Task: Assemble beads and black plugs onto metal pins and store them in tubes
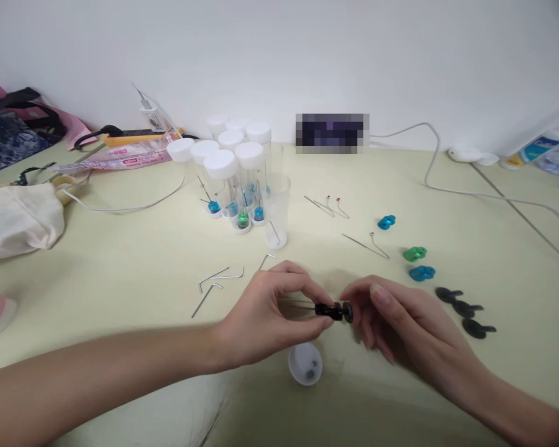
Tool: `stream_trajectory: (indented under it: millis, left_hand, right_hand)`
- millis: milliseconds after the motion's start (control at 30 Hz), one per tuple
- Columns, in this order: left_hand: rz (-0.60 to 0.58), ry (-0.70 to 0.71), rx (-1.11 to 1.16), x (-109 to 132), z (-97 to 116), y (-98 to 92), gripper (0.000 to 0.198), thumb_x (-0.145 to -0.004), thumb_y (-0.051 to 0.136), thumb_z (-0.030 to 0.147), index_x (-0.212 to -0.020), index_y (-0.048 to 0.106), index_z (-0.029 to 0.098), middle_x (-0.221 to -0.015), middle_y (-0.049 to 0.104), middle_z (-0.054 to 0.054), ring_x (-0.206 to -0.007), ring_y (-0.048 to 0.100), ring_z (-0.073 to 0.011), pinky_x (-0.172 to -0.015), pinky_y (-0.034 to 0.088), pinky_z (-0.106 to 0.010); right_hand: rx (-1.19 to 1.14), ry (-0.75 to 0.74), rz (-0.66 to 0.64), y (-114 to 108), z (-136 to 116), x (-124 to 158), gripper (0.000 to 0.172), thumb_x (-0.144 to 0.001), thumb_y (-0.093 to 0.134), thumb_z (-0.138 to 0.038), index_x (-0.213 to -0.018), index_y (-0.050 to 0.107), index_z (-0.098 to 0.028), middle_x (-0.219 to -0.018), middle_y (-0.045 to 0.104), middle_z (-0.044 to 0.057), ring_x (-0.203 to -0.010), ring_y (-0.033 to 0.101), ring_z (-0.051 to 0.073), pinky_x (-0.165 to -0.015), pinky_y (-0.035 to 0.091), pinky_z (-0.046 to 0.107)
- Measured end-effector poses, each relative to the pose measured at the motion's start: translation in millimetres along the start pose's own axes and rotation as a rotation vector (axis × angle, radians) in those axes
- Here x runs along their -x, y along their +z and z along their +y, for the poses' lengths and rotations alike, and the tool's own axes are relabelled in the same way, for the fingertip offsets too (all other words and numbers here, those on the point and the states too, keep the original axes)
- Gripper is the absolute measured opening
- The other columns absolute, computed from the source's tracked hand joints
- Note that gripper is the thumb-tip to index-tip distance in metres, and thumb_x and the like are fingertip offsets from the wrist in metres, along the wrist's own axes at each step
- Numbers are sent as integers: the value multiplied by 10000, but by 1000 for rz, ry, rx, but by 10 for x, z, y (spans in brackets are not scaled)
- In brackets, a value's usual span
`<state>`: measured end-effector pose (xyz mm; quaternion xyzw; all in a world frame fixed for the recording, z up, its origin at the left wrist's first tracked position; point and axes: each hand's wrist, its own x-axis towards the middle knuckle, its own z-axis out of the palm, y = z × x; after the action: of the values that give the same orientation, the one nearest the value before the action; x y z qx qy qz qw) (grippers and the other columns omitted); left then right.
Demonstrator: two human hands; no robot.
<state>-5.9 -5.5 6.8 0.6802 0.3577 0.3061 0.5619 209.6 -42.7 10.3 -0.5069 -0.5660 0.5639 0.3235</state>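
Below the white wall (214,56): pale yellow-green tabletop (144,248), white-capped clear tubes (220,185) standing on it.
Pink packet (121,155): printed lettering, too small to read.
Left hand (265,304): thumb-and-finger grip pinched on a black piece (328,311), between both hands.
Right hand (410,316): grip half-curled, nothing visibly held, beside the piece's disc end.

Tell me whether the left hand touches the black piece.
Touching: the head view shows the left hand pinching the black piece, with no gap between.
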Motion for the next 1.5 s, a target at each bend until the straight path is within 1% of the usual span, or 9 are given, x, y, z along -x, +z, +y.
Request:
stream_trajectory:
  millis: [233, 400, 567, 733, 867, 1033, 1167, 1300, 1500]
  left_hand:
    - [3, -8, -4, -7, -11, 1, 160, -738, 729, 193, -898, 735, 205, -892, 644, -32, -922, 591, -167, -848, 482, -303]
    - [-6, 3, 10, -14, -3, -1, 162, -741, 724, 181, -901, 733, 207, -892, 660, -29, -942, 589, -170, -867, 479, -306]
    - [4, -17, 5, -8, -3, 0, 158, -739, 729, 194, -896, 736, 211, -905, 641, -33, -936, 592, -170, -863, 482, -306]
    - [0, -8, 8, 11, -1, 3, 160, -740, 724, 179, -897, 734, 211, -905, 648, -33, -935, 596, -171, -862, 484, -308]
    - [4, -15, -1, 2, -2, 3, 160, -734, 733, 196, -893, 736, 210, -912, 636, -34, -915, 601, -166, -852, 488, -306]
    - [-2, -4, 1, -11, -5, 2, 154, -741, 722, 181, -892, 734, 207, -898, 655, -36, -934, 596, -175, -869, 483, -316]
    - [6, -14, 0, -3, -9, 3, 160, -737, 729, 193, -896, 735, 213, -901, 640, -36, -922, 597, -174, -855, 487, -317]
    - [3, -27, 9, -1, -10, 3, 167, -741, 727, 198, -906, 734, 220, -924, 633, -37, -941, 598, -177, -860, 490, -316]
    - [1, -19, -9, -9, -4, 0, 162, -742, 726, 200, -904, 735, 214, -919, 642, -35, -936, 600, -172, -870, 486, -311]
  right_hand:
    - [25, -6, -17, -13, 24, -5, 371, -988, 387, -448, -852, 599, -175, -625, 604, 15, -465, 498, 93, -438, 396, 202]
    - [-9, -24, -2, -15, 32, 6, 353, -990, 380, -452, -970, 611, -186, -643, 605, 6, -457, 492, 86, -408, 380, 185]
    - [-1, -23, -10, -10, 18, 6, 362, -989, 385, -449, -887, 610, -185, -625, 604, 8, -454, 492, 85, -419, 389, 186]
    - [-15, -23, 7, -10, 19, 3, 346, -987, 387, -454, -953, 608, -190, -657, 610, 10, -463, 503, 90, -418, 395, 190]
    - [3, -23, -13, -15, 30, 4, 379, -986, 385, -458, -867, 612, -179, -613, 600, 9, -440, 482, 86, -413, 382, 194]
    - [-20, -16, 9, -11, 27, 9, 342, -986, 384, -459, -947, 599, -195, -667, 618, 12, -475, 511, 96, -427, 401, 196]
    - [13, -10, -1, -10, 20, 8, 376, -986, 384, -458, -878, 612, -179, -621, 609, 15, -459, 497, 94, -429, 397, 199]
    - [3, -19, 3, -11, 15, 4, 367, -986, 381, -460, -930, 614, -181, -646, 617, 18, -468, 507, 98, -421, 399, 196]
    - [11, -18, -10, -18, 42, 7, 365, -990, 377, -452, -906, 610, -184, -627, 613, 11, -462, 495, 96, -419, 396, 193]
